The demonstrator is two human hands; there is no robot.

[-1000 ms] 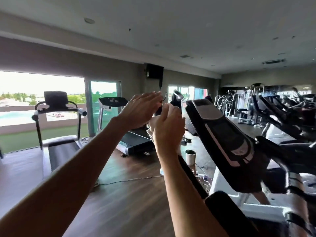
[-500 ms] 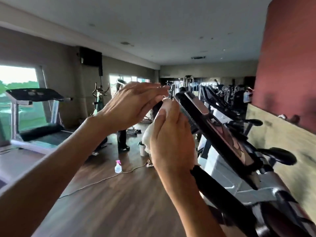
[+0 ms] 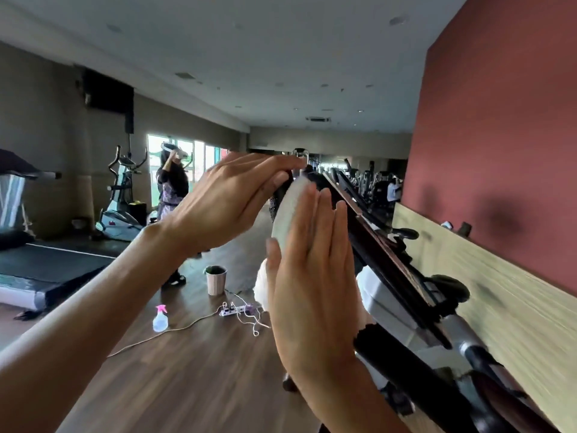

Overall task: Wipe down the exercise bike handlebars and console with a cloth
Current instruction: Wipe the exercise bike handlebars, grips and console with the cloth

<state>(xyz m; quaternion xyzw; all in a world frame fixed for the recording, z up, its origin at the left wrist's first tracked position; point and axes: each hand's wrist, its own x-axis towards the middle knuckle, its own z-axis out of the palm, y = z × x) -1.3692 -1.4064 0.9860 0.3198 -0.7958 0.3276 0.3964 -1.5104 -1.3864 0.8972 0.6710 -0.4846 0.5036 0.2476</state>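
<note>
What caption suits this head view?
Right hand presses a white cloth behind the bike console; left hand steadies its top.

Flat right hand (image 3: 312,276) against white cloth (image 3: 288,210)

Console (image 3: 379,245) blocks right; open air left.

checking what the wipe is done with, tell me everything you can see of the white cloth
The white cloth looks like soft, slightly textured fabric, bunched rather than flat. It stands raised against the back of the bike console, pressed there by the straight fingers of the right hand. A crumpled end hangs below that hand's thumb side. The left hand reaches over the console's top, just above the cloth.
</note>
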